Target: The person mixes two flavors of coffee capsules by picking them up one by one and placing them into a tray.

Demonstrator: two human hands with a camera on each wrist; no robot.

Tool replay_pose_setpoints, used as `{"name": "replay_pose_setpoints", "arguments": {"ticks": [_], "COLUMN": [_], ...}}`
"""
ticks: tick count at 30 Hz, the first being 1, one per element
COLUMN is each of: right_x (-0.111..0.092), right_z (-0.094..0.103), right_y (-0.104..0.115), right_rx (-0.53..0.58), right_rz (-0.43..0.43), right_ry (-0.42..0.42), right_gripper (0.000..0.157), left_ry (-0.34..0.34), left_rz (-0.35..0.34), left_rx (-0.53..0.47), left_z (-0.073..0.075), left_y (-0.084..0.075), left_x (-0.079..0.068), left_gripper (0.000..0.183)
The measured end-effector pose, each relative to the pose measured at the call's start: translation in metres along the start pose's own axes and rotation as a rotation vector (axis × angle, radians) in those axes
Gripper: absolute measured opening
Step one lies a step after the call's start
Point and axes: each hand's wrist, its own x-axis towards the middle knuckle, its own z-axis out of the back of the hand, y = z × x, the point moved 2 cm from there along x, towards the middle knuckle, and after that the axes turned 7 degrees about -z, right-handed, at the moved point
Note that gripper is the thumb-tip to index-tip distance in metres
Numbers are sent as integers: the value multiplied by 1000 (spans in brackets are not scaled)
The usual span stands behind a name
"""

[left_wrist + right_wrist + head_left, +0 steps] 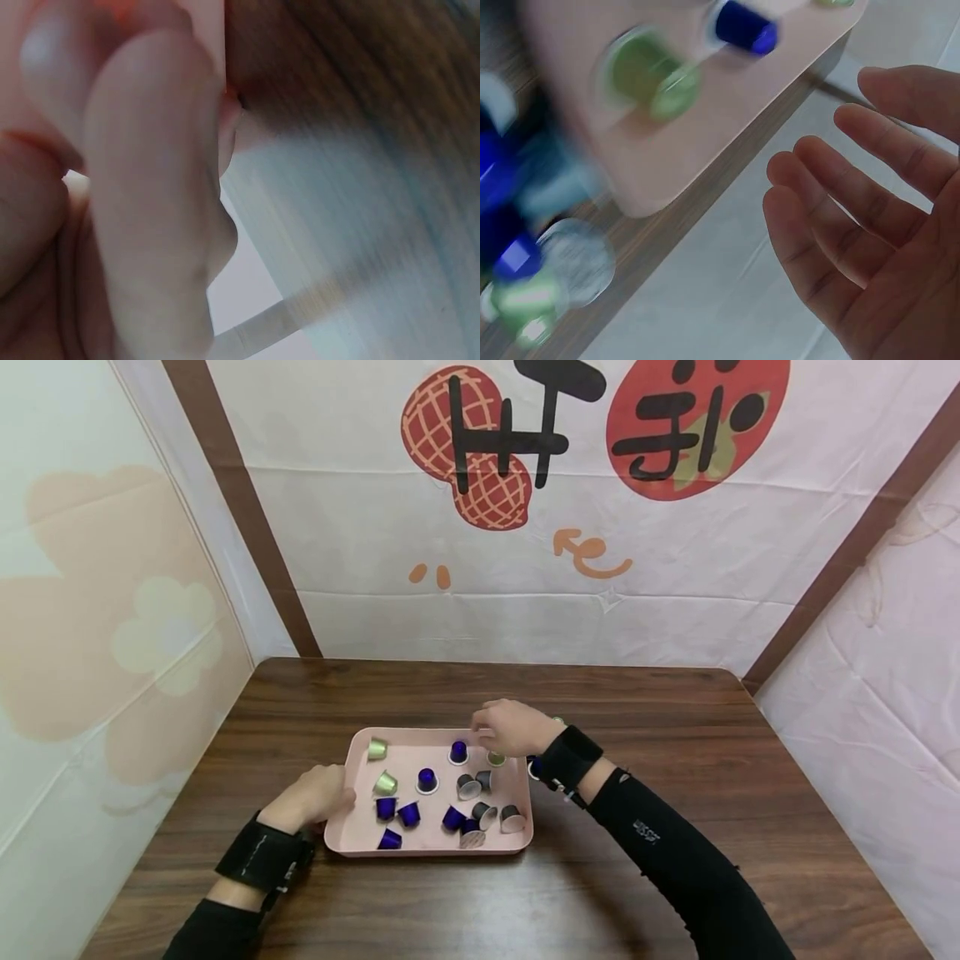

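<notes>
A pink rectangular tray (pixel 442 850) lies on the table with several blue, green and grey coffee capsules in it. My left hand (pixel 318 795) grips the tray's left rim, thumb on the inner side. In the left wrist view, the bent fingers (pixel 150 187) fill much of the picture beside the pink tray wall. Over the tray's back right corner hovers my right hand (pixel 513 727), its fingers loosely bent and holding nothing. Beneath it stands a green capsule (pixel 496 759), with a blue capsule (pixel 458 752) just to its left.
Outside the tray's right edge, blue and green capsules (pixel 529 304) lie on the wooden table (pixel 637 860), partly hidden behind my right wrist in the head view. A printed cloth (pixel 360 510) hangs behind the table, with more cloth at both sides.
</notes>
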Motion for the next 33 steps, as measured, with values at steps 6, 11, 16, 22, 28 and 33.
{"name": "replay_pose_setpoints", "arguments": {"ticks": [6,11,16,22,28,33], "right_x": [-19,-26,-26,-18,-7,2], "right_z": [3,3,-3,-10,-16,-22], "right_y": [-42,-68,-88,-96,-96,-96], "right_rx": [27,28,-4,-23,-25,-15], "right_rz": [-80,-128,-162,-154,-182,-248], "right_ry": [-10,-29,-30,-18,30,88], "right_gripper": [21,24,29,30,30,29], "left_ry": [-6,-13,-16,-21,-26,-25], "left_rz": [-18,-15,-18,-8,4,9], "left_rx": [-5,-1,7,-2,-10,-5], "left_z": [1,1,0,1,0,0], "left_y": [0,1,1,0,-1,-1], "left_x": [1,0,0,-1,-2,-1], "left_gripper": [10,10,10,11,11,13]}}
